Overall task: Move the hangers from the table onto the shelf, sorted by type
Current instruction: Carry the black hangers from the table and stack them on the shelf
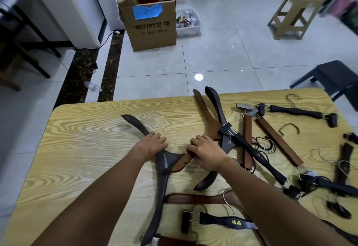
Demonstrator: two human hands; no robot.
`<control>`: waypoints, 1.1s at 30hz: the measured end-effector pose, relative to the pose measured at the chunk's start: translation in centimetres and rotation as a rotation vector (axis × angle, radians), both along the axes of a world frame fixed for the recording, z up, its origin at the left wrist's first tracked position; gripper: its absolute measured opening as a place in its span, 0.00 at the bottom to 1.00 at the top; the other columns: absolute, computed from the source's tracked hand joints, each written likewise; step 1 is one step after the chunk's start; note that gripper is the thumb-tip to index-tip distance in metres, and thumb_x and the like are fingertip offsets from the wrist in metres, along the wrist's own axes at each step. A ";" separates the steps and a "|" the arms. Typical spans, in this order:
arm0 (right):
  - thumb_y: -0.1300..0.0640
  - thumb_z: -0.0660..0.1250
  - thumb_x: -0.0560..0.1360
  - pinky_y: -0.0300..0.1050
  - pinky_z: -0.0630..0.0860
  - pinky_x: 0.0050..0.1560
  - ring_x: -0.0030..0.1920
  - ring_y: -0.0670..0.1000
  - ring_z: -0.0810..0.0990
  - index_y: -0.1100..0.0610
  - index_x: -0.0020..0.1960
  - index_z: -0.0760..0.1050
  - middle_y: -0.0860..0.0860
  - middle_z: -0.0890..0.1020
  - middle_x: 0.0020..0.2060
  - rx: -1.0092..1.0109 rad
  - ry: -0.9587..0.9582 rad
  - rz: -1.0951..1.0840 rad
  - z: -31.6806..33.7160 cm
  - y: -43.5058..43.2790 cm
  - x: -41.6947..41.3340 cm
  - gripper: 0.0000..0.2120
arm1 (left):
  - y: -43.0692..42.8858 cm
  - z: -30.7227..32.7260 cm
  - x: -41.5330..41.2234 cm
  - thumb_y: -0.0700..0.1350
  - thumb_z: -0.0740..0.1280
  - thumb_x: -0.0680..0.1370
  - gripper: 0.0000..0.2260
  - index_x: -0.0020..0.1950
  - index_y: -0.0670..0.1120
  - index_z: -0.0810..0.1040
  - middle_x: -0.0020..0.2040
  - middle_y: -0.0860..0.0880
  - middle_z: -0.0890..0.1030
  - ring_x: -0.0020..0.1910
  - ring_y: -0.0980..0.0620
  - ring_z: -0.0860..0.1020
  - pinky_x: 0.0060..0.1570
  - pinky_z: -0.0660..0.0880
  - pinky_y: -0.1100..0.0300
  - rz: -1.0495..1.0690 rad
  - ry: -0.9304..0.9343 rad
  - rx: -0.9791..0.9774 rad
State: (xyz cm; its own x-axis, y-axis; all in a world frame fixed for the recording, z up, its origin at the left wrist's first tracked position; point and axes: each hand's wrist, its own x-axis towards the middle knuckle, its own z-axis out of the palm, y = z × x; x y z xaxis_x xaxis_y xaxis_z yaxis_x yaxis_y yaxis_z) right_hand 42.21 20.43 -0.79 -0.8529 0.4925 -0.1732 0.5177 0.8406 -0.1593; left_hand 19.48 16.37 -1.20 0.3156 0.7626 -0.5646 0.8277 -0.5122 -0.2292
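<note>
**Two Hands, Two Hangers**

Left hand (153,145): fingers curled over the bend of a dark hanger (163,179), which lies flat on the table (87,148).

Right hand (206,152): fingers wrapped around a red-brown hanger (179,164), just beside the left hand. This hanger crosses a second dark hanger (215,106).

Clip hangers (279,142) lie scattered to the right. A cardboard box (153,32) stands on the floor beyond the table.

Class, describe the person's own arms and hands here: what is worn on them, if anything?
The left arm and right arm are bare, no sleeves in frame. The left hand and right hand wear no gloves; neither wrist carries a watch or bracelet. No rings show.
</note>
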 end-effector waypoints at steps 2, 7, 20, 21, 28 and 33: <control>0.58 0.70 0.66 0.50 0.71 0.48 0.47 0.57 0.75 0.56 0.49 0.76 0.54 0.78 0.44 0.004 0.004 0.003 -0.1 -0.2 0.3 0.12 | -0.6 0.4 -1.4 0.47 0.65 0.77 0.20 0.67 0.46 0.66 0.66 0.46 0.66 0.65 0.43 0.65 0.65 0.62 0.50 0.053 0.007 -0.040; 0.59 0.66 0.72 0.49 0.66 0.52 0.52 0.58 0.73 0.56 0.54 0.74 0.55 0.76 0.50 -0.009 -0.034 0.035 -0.1 -0.5 0.3 0.11 | -3.0 2.6 -5.6 0.54 0.67 0.75 0.22 0.66 0.49 0.67 0.63 0.47 0.69 0.62 0.45 0.72 0.59 0.65 0.52 0.257 -0.012 -0.131; 0.64 0.59 0.77 0.49 0.52 0.73 0.73 0.56 0.57 0.54 0.74 0.58 0.55 0.61 0.72 -0.033 -0.139 0.016 0.9 -1.9 -0.1 0.27 | -9.2 9.0 -9.7 0.55 0.73 0.70 0.18 0.54 0.52 0.72 0.46 0.53 0.78 0.45 0.50 0.76 0.43 0.68 0.56 0.859 -0.430 0.158; 0.64 0.59 0.78 0.49 0.51 0.73 0.73 0.56 0.55 0.54 0.75 0.57 0.54 0.59 0.74 -0.020 -0.123 -0.006 1.1 -1.9 0.3 0.27 | -9.2 9.4 -9.2 0.55 0.74 0.69 0.19 0.54 0.52 0.72 0.45 0.53 0.78 0.45 0.50 0.76 0.44 0.71 0.55 0.886 -0.474 0.172; 0.62 0.57 0.77 0.51 0.58 0.71 0.71 0.58 0.60 0.55 0.74 0.57 0.54 0.62 0.72 0.096 -0.054 -0.280 2.5 -0.6 6.5 0.26 | -8.0 11.0 -4.1 0.54 0.75 0.68 0.18 0.55 0.53 0.77 0.47 0.54 0.81 0.48 0.50 0.78 0.49 0.74 0.54 0.879 -0.618 0.223; 0.58 0.56 0.79 0.51 0.65 0.65 0.69 0.58 0.65 0.57 0.74 0.55 0.56 0.65 0.70 0.130 -0.172 -0.586 2.3 0.0 12.4 0.24 | -7.3 10.9 -0.4 0.54 0.75 0.68 0.18 0.54 0.53 0.77 0.47 0.55 0.81 0.48 0.51 0.78 0.48 0.74 0.54 0.881 -0.648 0.227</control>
